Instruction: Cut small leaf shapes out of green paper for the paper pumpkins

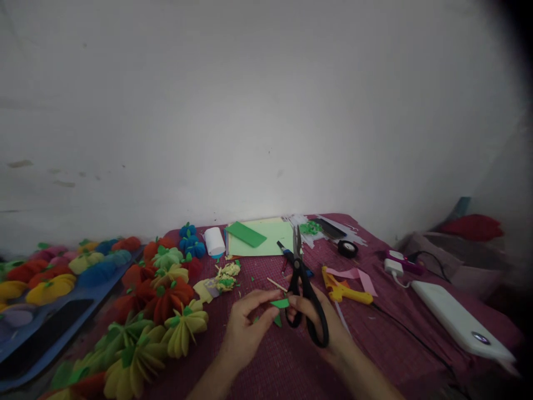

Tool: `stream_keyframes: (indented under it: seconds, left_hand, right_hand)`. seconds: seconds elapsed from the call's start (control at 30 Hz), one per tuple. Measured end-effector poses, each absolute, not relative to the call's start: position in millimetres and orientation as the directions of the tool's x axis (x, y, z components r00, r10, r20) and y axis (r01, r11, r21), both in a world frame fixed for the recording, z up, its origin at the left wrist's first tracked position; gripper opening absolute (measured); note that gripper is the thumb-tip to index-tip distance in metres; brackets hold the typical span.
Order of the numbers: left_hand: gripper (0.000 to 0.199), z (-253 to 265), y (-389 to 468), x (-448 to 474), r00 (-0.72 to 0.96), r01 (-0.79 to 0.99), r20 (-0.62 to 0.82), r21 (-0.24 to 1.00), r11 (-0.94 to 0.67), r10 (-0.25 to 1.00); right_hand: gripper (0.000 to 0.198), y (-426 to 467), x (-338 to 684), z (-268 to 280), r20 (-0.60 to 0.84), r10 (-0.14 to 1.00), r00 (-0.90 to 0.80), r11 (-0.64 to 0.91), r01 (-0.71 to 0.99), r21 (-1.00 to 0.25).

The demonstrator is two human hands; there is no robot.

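Note:
Near the middle of the table edge, my left hand (247,325) pinches a small piece of green paper (280,304) between thumb and fingertips. My right hand (316,316) has black-handled scissors (297,265) hanging on its fingers, their blades pointing up and away from me. The right thumb meets the other end of the green paper. Just below the fingers, another bit of green (277,320) shows, partly hidden. A thin wooden stick (276,285) lies just beyond the fingertips, and a cutter knife (287,251) rests behind the scissors.
Colourful paper pumpkins (169,297) crowd the left side, some on a blue board (54,344). Paper sheets (275,230), a green strip (246,234) and a white roll (214,242) lie at the back. Rightward are a yellow glue gun (347,291), black tape (347,249) and a white power bank (458,319).

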State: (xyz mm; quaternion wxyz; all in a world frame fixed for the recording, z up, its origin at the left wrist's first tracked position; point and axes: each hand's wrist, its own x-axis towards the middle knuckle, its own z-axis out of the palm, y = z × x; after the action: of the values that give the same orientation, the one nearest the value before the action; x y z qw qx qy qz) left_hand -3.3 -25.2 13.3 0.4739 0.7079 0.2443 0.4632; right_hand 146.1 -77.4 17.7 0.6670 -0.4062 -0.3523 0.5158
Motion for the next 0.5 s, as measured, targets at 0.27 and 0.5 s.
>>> stream_keyframes:
  seconds: [0.27, 0.5]
  left_hand:
    - [0.018, 12.1, -23.7, -0.6, 0.438, -0.108, 0.429, 0.897, -0.428, 0.790]
    - [0.016, 10.9, -22.7, -0.8, 0.448, -0.118, 0.430, 0.898, -0.424, 0.784]
  right_hand:
    - [0.034, -77.6, 143.7, 19.3, 0.026, 0.977, 0.213, 0.118, -0.436, -0.892]
    - [0.034, -77.7, 142.9, 18.0, 0.011, 0.983, 0.181, 0.095, -0.459, -0.884]
